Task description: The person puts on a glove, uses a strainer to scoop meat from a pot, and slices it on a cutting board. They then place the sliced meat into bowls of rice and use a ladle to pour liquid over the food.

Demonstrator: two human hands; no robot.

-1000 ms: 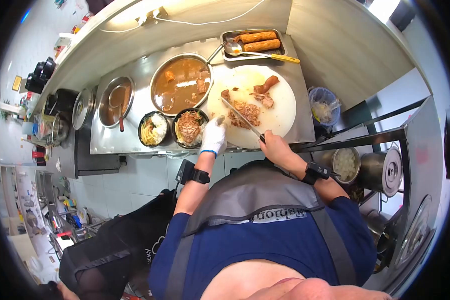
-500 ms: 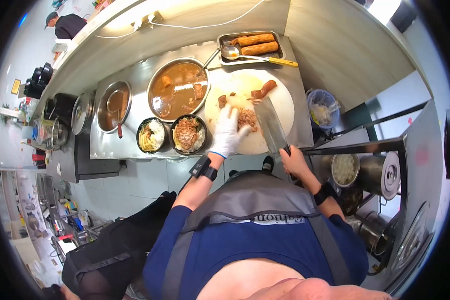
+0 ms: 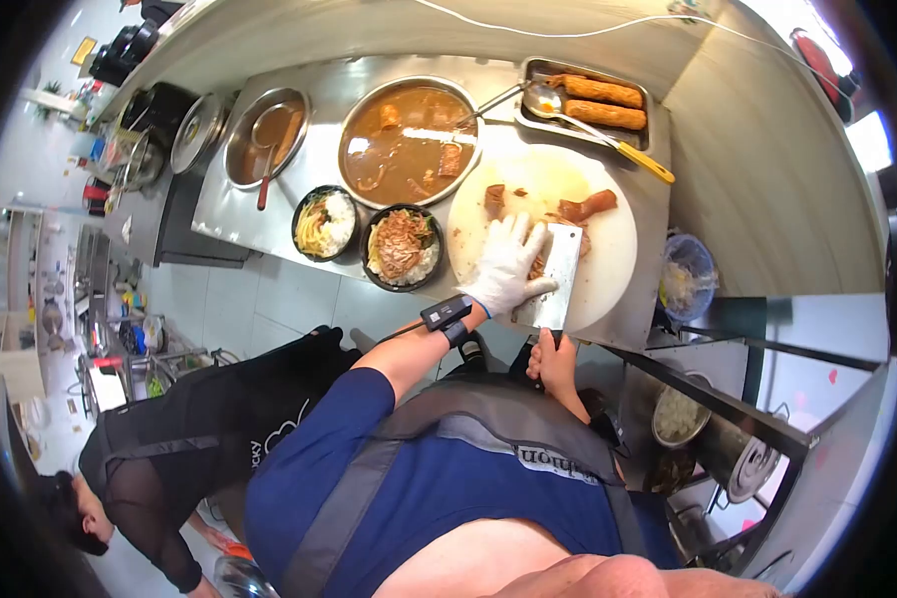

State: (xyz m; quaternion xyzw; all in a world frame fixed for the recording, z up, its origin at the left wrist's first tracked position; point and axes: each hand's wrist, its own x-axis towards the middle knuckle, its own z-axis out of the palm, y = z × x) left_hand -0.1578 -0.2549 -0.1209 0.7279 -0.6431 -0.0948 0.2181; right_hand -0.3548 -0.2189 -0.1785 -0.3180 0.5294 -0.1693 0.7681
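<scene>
My left hand (image 3: 506,267), in a white glove, lies on the round white cutting board (image 3: 613,274) with its fingers spread. Its thumb reaches toward the cleaver (image 3: 556,279). My right hand (image 3: 556,364) is closed around the cleaver's dark handle, and the broad blade lies over the board beside the glove. Chopped brown meat (image 3: 536,267) shows between glove and blade, the rest hidden beneath them. Farther back on the board are a larger brown meat piece (image 3: 590,205) and a smaller chunk (image 3: 494,201).
Left of the board stand two black bowls of rice, one topped with shredded meat (image 3: 401,244). Behind are a broth pot (image 3: 343,149) and a smaller pot (image 3: 227,159). A tray (image 3: 651,115) holds rolls and a yellow-handled spoon (image 3: 646,159). A person (image 3: 179,448) bends at left.
The cleaver has swung from a leftward slant to nearly straight and moved closer to my left hand, covering much of the chopped meat. The view has shifted; the person at left shows more.
</scene>
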